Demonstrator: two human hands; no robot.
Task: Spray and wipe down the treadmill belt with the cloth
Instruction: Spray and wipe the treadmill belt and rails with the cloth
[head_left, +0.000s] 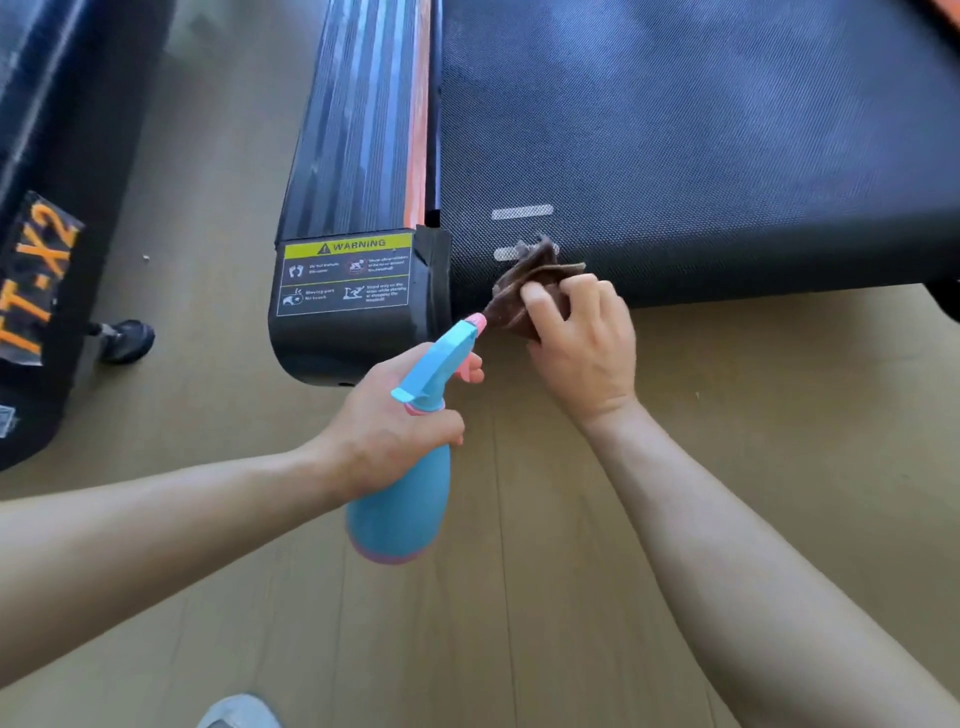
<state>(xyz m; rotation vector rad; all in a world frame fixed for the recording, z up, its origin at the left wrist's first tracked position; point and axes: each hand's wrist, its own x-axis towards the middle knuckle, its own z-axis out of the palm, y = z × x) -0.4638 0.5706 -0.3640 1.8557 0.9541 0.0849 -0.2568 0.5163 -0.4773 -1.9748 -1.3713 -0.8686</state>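
Fingers of the right hand (584, 345) pinch a bunched brown cloth (524, 283) at the treadmill belt (701, 130) rear edge, beside the warning label (345, 273). Left hand (395, 423) grips a blue spray bottle (408, 467), nozzle touching the cloth.

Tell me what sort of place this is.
Probably a gym or home workout room. A treadmill belt with a yellow warning label beside it sits on a wood-look floor, and a second black machine marked in orange letters stands at the left.
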